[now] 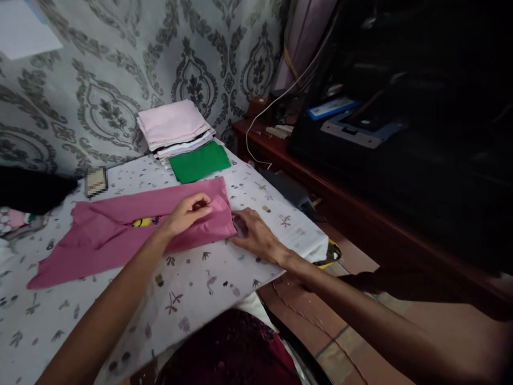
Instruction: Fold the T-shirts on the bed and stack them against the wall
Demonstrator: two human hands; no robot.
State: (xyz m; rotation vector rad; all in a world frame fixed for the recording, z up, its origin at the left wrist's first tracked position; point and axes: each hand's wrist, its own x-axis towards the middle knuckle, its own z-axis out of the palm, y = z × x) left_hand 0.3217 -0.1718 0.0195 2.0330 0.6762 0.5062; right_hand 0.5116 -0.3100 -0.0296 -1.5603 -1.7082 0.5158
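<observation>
A pink T-shirt point(120, 240) lies on the table, its sides folded inward over part of a yellow print and dark lettering. My left hand point(186, 214) is over the shirt near its right end, with curled fingers and thumb closed on a fold of the cloth. At the short right edge of the shirt is my right hand point(256, 235). Its fingers and thumb curve apart at the edge, with a gap between them. Beyond the shirt lies a folded green cloth point(200, 161), beside a stack of folded clothes point(176, 125) topped by a pale pink one.
A white patterned cloth covers the table point(224, 278), whose right edge drops to a tiled floor point(320, 310). Dark fabric point(36, 187) and a small blurred card point(96, 182) are at the left. A reddish-brown stand point(276, 144) with a white cable point(250, 131) and a large black screen point(420, 187) stand right.
</observation>
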